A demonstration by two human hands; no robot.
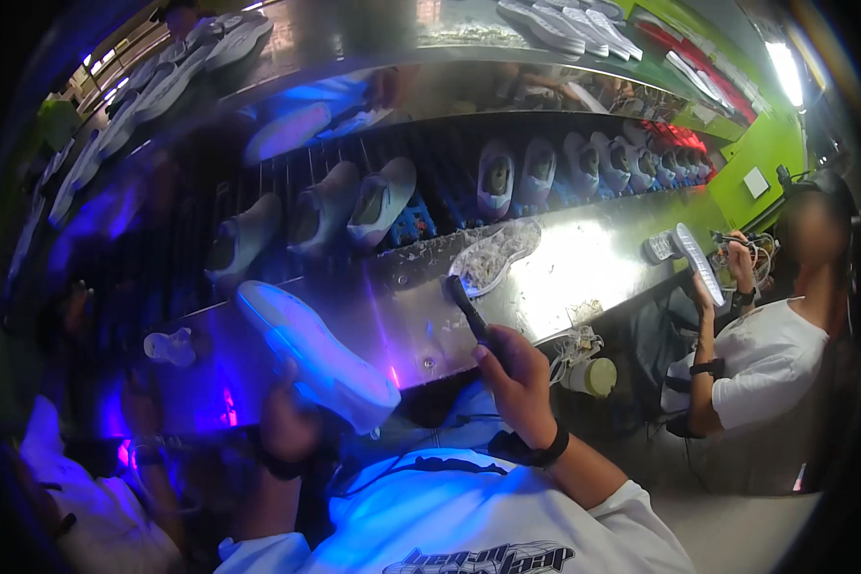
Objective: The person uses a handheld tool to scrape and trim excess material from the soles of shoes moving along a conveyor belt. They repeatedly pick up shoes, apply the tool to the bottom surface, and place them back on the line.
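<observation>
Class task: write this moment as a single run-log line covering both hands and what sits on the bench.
left hand: holds white shoe sole | right hand: grips dark brush | metal bench: another sole beyond brush

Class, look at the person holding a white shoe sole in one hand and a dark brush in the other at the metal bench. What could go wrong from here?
1. The left hand grips the white sole only at its near end, so it may tip or slip.
2. The right hand holds the brush with its head over the metal bench, where a second sole lies among scraps; bristles could pick up debris.
3. A co-worker's hand works close by; elbows might collide.
</observation>
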